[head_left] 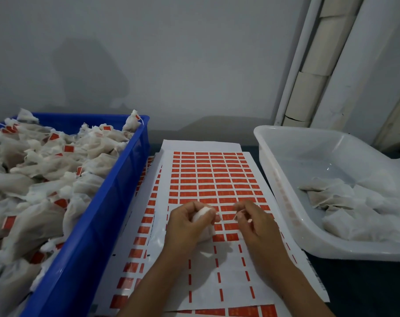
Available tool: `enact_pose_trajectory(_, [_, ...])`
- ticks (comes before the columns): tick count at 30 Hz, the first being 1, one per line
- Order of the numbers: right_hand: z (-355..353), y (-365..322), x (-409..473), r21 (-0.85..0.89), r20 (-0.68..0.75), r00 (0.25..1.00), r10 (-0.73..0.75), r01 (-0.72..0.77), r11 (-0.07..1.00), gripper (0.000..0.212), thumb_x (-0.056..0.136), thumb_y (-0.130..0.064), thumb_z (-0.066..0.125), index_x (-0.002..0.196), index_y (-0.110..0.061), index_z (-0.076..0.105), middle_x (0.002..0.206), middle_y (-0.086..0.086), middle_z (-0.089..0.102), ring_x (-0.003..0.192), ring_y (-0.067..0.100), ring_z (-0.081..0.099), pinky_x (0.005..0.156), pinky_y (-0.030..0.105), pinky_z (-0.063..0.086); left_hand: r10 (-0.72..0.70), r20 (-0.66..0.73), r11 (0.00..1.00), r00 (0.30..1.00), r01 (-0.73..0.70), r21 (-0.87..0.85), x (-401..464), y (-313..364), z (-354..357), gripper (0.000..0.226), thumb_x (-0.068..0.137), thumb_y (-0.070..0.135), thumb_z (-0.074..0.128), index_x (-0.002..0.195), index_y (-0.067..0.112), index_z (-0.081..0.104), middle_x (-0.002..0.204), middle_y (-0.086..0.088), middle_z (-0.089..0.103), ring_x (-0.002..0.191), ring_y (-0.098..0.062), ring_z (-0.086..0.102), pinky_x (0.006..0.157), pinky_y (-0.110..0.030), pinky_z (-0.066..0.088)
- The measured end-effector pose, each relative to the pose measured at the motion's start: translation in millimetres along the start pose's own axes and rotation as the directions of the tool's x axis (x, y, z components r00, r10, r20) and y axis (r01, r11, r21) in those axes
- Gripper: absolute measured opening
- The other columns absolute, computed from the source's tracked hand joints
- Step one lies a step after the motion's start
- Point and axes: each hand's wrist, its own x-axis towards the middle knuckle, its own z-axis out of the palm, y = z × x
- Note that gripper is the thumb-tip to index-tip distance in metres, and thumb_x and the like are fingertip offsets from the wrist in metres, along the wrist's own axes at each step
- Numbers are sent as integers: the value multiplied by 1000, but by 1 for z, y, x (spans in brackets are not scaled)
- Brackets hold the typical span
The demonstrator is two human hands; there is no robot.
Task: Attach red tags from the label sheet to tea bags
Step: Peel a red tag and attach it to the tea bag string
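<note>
White tea bag gripped in curled left hand, above label sheet on surface. Right hand just beside it, fingertips pinched, apparently on the bag's string; blur prevents certainty. Tagged bags fill blue crate.

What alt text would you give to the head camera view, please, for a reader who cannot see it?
Over a label sheet of red tags, the left hand grips a white tea bag while the right hand pinches its string. A blue crate of tagged bags sits left, a white tub of bags right.
</note>
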Motion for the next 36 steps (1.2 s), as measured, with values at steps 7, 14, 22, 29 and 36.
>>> enact_pose_trajectory(7, [6, -13, -6, 7, 55, 992, -114, 114, 993, 38, 75, -70, 28, 107, -54, 41, 115, -36, 45, 111, -9, 44, 96, 14, 35, 16, 91, 1000, 996, -15, -18, -1, 2, 1, 6, 82, 28, 65, 83, 22, 66, 79, 11, 68, 78, -12, 64, 55, -6, 47])
enact_pose_trajectory(14, [-4, -12, -1, 312, -224, 969, -108, 176, 934, 19, 88, -30, 34, 93, -27, 52, 95, -10, 64, 90, 12, 65, 82, 33, 55, 51, 109, 998, 993, -47, -40, -4, 2, 1, 6, 82, 25, 66, 85, 21, 65, 73, 18, 68, 77, 4, 62, 55, -4, 46])
enact_pose_trajectory(22, [9, -9, -4, 86, 94, 993, -65, 57, 995, 30, 83, -60, 39, 99, -41, 53, 98, -27, 58, 96, -7, 55, 82, 13, 47, 59, 79, 997, 995, -56, -43, -4, 3, 2, 5, 82, 25, 64, 86, 22, 65, 80, 10, 67, 79, -10, 64, 57, -7, 48])
enact_pose_trajectory(29, [9, -10, -6, 59, 45, 994, -103, 100, 993, 25, 81, -53, 42, 87, -33, 56, 83, -20, 62, 84, 1, 59, 75, 12, 50, 87, 153, 993, 985, -72, -95, -4, 2, 2, 12, 81, 30, 63, 88, 21, 64, 84, 6, 67, 82, -9, 63, 60, -7, 48])
enact_pose_trajectory(36, [9, -9, -2, 115, -159, 973, -166, 185, 976, 10, 88, -23, 55, 81, -30, 53, 78, -17, 60, 83, 0, 57, 71, 2, 44, -4, 225, 993, 974, 31, -117, -6, 7, -1, 24, 80, 48, 49, 81, 26, 60, 84, 12, 67, 77, -9, 61, 60, -9, 46])
